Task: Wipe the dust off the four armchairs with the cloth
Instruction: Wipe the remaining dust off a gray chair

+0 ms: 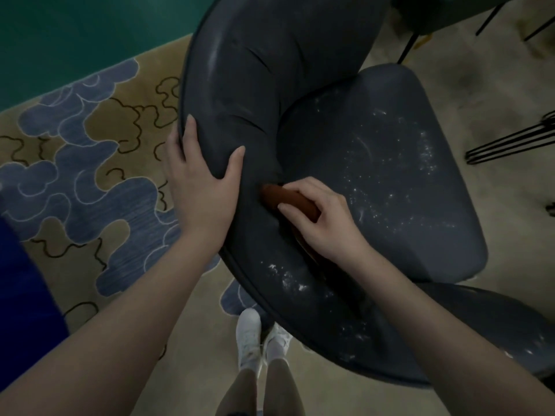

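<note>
Just past your white shoes (pixel 249 334), the curved padding of the dark armchair (pixel 468 334) bends toward you. White specks (pixel 288 279) lie on it, just below your right wrist. Your right hand (pixel 318 223) is closed around the brown cloth (pixel 289 199): the fingers curl over it and the thumb pinches it from the near side. The cloth is bunched into a long roll. Its long axis runs from your palm up and to the left, and its free end touches the crease where the backrest (pixel 228 109) meets the seat (pixel 435 235). Your left hand (pixel 201 187) is to the left of the cloth, and its straight, spread fingers rest flat on the backrest edge; it holds nothing. Beyond the cloth, to the right and farther from you, the seat carries the most dust (pixel 420 154). I judge that the right hand, being the nearer one, should sweep rightward and away across the seat. Farther still stands a second chair (pixel 450 13).
</note>
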`<state>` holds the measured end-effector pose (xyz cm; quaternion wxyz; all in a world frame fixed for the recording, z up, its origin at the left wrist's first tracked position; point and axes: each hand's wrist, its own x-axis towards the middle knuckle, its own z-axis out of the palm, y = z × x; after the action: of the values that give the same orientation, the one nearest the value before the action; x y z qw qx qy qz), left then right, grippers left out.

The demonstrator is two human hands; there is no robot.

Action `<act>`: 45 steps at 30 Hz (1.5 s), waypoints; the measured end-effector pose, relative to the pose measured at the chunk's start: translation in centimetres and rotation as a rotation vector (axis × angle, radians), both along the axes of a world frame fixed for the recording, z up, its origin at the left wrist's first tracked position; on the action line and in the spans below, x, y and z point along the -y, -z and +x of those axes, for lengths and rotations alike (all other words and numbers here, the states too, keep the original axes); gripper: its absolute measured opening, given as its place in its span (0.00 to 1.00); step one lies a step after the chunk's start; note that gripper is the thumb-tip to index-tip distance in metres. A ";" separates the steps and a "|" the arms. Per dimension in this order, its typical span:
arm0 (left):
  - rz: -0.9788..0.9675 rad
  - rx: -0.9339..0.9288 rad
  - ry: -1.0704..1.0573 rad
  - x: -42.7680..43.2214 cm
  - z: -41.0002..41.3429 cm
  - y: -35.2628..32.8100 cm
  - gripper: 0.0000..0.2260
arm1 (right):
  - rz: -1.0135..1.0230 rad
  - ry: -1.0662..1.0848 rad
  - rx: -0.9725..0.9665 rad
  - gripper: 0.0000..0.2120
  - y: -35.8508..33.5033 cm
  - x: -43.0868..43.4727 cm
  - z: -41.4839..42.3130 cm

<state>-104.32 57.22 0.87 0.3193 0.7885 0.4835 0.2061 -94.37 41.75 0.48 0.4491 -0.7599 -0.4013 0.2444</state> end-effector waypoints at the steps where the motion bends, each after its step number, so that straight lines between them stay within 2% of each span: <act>1: -0.006 0.005 -0.003 0.0 0.0 0.0 0.34 | 0.010 -0.018 0.039 0.07 -0.3 0.4 -0.6; 6: -0.044 0.047 0.004 -0.2 -0.1 0.1 0.34 | 0.014 -0.124 0.145 0.08 -1.4 3.1 -2.6; 9: -0.071 0.070 0.011 -0.4 -0.2 0.1 0.34 | 0.008 -0.038 0.114 0.07 -2.1 3.4 -2.3; 13: -0.082 0.096 0.011 -0.6 -0.4 0.1 0.34 | -0.011 0.056 0.182 0.10 -2.0 1.2 -2.1; 21: -0.170 0.107 0.028 -0.4 -0.7 -0.6 0.34 | -0.008 -0.186 0.252 0.09 -2.2 4.0 -3.6; 27: -0.167 0.173 0.051 2.3 -3.1 -0.2 0.33 | 0.054 -0.119 0.221 0.09 -3.2 1.8 -2.8; 31: -0.181 0.171 0.061 3.4 -4.6 0.0 0.31 | 0.063 -0.329 0.269 0.09 -2.7 1.2 -3.8; 35: -0.199 0.136 0.039 3.7 -4.6 -0.3 0.32 | 0.053 -0.480 0.230 0.09 -2.4 4.4 -2.9; 39: -0.191 0.154 -0.015 5.2 -4.5 -0.4 0.30 | 0.076 -0.413 0.179 0.09 -2.6 5.2 -1.9; 42: -0.185 0.170 -0.055 6.4 -4.5 -0.3 0.29 | 0.086 -0.331 0.235 0.09 -2.5 4.2 -2.1; 45: -0.172 0.154 -0.081 6.9 -4.7 -0.4 0.29 | 0.079 -0.430 0.249 0.09 -2.1 5.2 -2.6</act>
<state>-108.97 50.31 1.27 0.4133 0.7199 0.5050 0.2364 -97.02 36.52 2.56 0.3631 -0.6631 -0.6155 0.2229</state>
